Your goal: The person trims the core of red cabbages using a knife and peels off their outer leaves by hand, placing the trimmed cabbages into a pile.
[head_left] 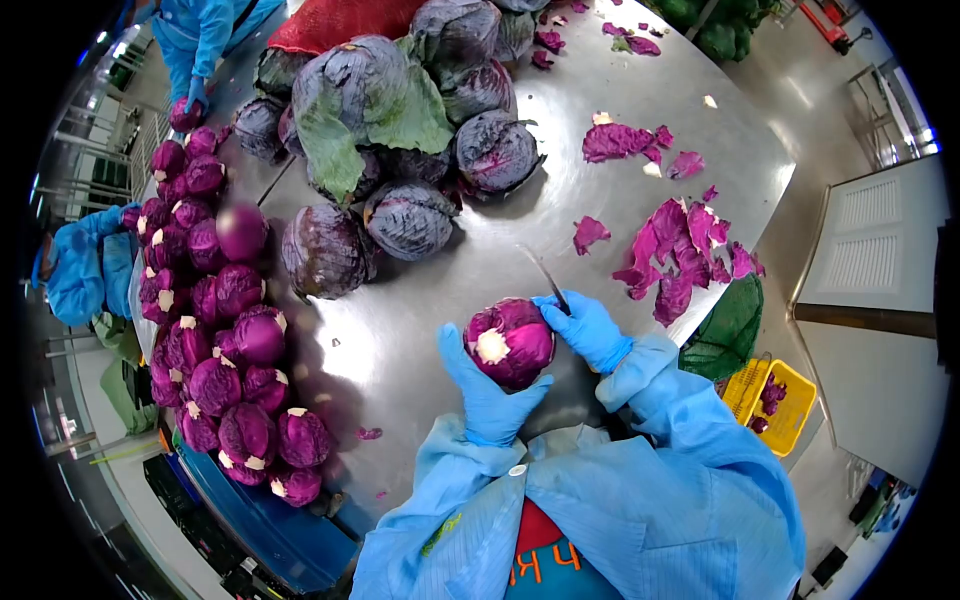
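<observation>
A peeled red cabbage (522,345) with a pale cut stem rests in my left hand (492,395), whose gloved fingers and thumb wrap round it from the left and below. My right hand (588,332), also in a blue glove, is closed on the dark handle of a knife (545,275). The curved blade points up and away, over the metal table (450,310). The fingers of that hand are beside the cabbage's upper right side. Peeled purple cabbages (245,430) are piled at the left. Unpeeled dark cabbages (410,220) lie farther off.
Torn purple leaves (680,250) lie on the right of the table. A red net sack (340,25) sits at the back. Beyond the right edge are a green net (728,330) and a yellow basket (795,410). Two co-workers in blue (205,35) are at the left.
</observation>
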A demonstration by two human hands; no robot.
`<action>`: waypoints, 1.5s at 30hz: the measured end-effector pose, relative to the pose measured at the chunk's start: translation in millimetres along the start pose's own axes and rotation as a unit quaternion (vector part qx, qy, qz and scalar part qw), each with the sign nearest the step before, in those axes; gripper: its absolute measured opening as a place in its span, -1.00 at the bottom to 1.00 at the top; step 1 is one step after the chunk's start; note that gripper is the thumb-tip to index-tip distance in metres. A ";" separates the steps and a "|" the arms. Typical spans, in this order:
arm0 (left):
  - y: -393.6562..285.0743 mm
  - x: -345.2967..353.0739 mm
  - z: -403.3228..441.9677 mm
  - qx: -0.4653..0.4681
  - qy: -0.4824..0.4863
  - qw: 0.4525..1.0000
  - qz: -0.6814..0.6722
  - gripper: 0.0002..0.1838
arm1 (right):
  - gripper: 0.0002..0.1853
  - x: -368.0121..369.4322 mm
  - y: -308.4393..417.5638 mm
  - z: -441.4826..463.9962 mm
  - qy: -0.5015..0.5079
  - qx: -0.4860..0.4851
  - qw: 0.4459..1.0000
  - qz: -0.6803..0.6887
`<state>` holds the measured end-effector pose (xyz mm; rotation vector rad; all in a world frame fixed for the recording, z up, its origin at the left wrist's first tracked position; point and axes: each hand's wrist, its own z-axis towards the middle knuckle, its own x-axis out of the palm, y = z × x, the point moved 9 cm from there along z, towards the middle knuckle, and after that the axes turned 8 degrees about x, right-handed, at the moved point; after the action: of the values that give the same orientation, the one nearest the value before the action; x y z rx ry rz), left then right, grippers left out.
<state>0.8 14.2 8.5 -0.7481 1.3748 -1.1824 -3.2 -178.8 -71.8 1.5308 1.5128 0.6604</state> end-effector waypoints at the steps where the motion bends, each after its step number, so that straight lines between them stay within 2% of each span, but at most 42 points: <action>1: -13.8 -0.8 7.6 0.031 0.025 0.995 0.095 0.33 | -0.66 0.9 18.9 -10.4 -0.020 -0.028 0.999 -0.027; 2: -22.7 -0.8 13.2 0.061 0.049 0.979 0.189 0.33 | -0.68 1.0 21.3 -15.9 -0.021 -0.023 0.999 -0.019; 3: -12.5 -4.9 16.3 0.046 0.034 0.988 0.140 0.30 | -0.70 2.4 23.2 -19.6 -0.021 -0.021 1.000 -0.010; 6: 11.7 -7.5 22.5 -0.018 0.074 0.995 0.064 0.38 | -0.75 -3.0 29.3 -26.9 -0.041 -0.043 0.998 0.027; 7: 6.9 -8.2 25.1 -0.011 0.076 0.995 0.060 0.35 | -0.76 -9.4 28.3 -30.1 -0.059 -0.055 0.996 0.031; 8: 14.2 -9.9 24.7 -0.035 0.063 0.997 0.019 0.35 | -0.77 -18.0 27.2 -32.9 -0.077 -0.068 0.994 0.034; 9: 24.4 -10.5 23.9 -0.059 0.050 0.997 -0.023 0.35 | -0.81 -30.8 21.4 -35.2 -0.117 -0.081 0.986 -0.086; 11: 40.1 -13.8 23.3 -0.124 0.019 0.984 -0.124 0.33 | -0.82 -72.1 4.8 -41.3 -0.194 -0.056 0.965 -0.170; 12: 48.4 -16.8 27.8 -0.164 0.002 0.970 -0.181 0.31 | -0.81 -98.2 -2.9 -42.2 -0.233 -0.105 0.944 -0.209; 13: 53.5 -18.0 30.9 -0.188 -0.006 0.952 -0.240 0.26 | -0.79 -126.8 -17.2 -38.8 -0.253 -0.133 0.946 -0.149; 14: 54.3 -19.9 36.4 -0.198 0.003 0.941 -0.276 0.18 | -0.73 -151.7 -22.2 -38.9 -0.262 -0.087 0.942 -0.192; 15: 56.0 -23.8 36.7 -0.215 0.001 0.934 -0.284 0.14 | -0.68 -164.5 1.7 -48.8 -0.270 0.025 0.933 -0.237; 16: 57.7 -25.2 36.7 -0.232 0.000 0.928 -0.293 0.10 | -0.67 -171.8 13.8 -53.0 -0.288 0.035 0.933 -0.211; 18: 62.6 -24.9 37.6 -0.235 0.011 0.923 -0.304 0.06 | -0.60 -158.6 40.7 -51.4 -0.290 -0.097 0.945 -0.119; 19: 63.5 -24.8 39.1 -0.236 0.017 0.921 -0.308 0.03 | -0.56 -124.4 36.9 -38.1 -0.206 -0.069 0.973 -0.082; 22: 51.5 -23.2 48.4 -0.223 0.090 0.928 -0.285 0.07 | -0.48 -18.6 62.1 -18.4 0.014 -0.016 0.998 0.057; 24: 53.6 -33.1 42.0 -0.190 0.052 0.965 -0.170 0.16 | -0.52 20.1 60.7 -1.9 0.082 0.030 0.993 0.077; 26: 29.7 -34.1 43.4 -0.140 0.041 0.988 -0.047 0.22 | -0.58 38.6 61.1 9.2 0.095 -0.057 0.990 0.085; 27: 33.1 -33.3 42.2 -0.137 0.018 0.990 -0.037 0.26 | -0.61 44.4 68.5 10.6 0.103 -0.101 0.986 0.089; 31: 30.6 -30.9 43.9 -0.086 0.041 0.995 0.002 0.27 | -0.81 34.0 77.8 2.8 0.066 -0.167 0.984 -0.006; 34: 17.8 -28.8 45.4 -0.026 0.085 0.995 0.054 0.27 | -0.85 -3.4 68.0 8.8 -0.064 -0.132 0.978 -0.149; 36: 5.3 -25.6 43.3 0.041 0.117 0.987 0.104 0.28 | -0.78 -56.5 39.9 25.6 -0.178 -0.126 0.965 -0.144; 37: -5.6 -23.8 40.4 0.097 0.128 0.977 0.139 0.31 | -0.74 -82.7 31.2 29.5 -0.204 -0.144 0.958 -0.137; 38: -9.0 -21.9 38.9 0.105 0.147 0.974 0.137 0.33 | -0.70 -103.5 26.4 30.9 -0.230 -0.161 0.951 -0.131; 40: -15.3 -16.1 33.7 0.121 0.193 0.965 0.131 0.37 | -0.60 -121.0 48.1 19.9 -0.257 -0.159 0.917 -0.260; 41: -4.4 -19.2 28.9 0.065 0.156 0.980 0.106 0.41 | -0.51 -122.7 54.6 18.3 -0.251 -0.152 0.912 -0.286; 44: 1.4 -9.1 16.5 0.023 0.130 0.983 0.129 0.41 | -0.44 -111.7 55.6 24.0 -0.214 -0.194 0.909 -0.301; 45: -0.1 -4.8 11.9 0.007 0.117 0.985 0.126 0.42 | -0.42 -110.7 42.3 24.7 -0.190 -0.104 0.927 -0.307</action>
<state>13.2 15.8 11.6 -0.4173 1.6014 -1.1016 25.9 -287.1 -26.1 0.8784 1.4511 0.1334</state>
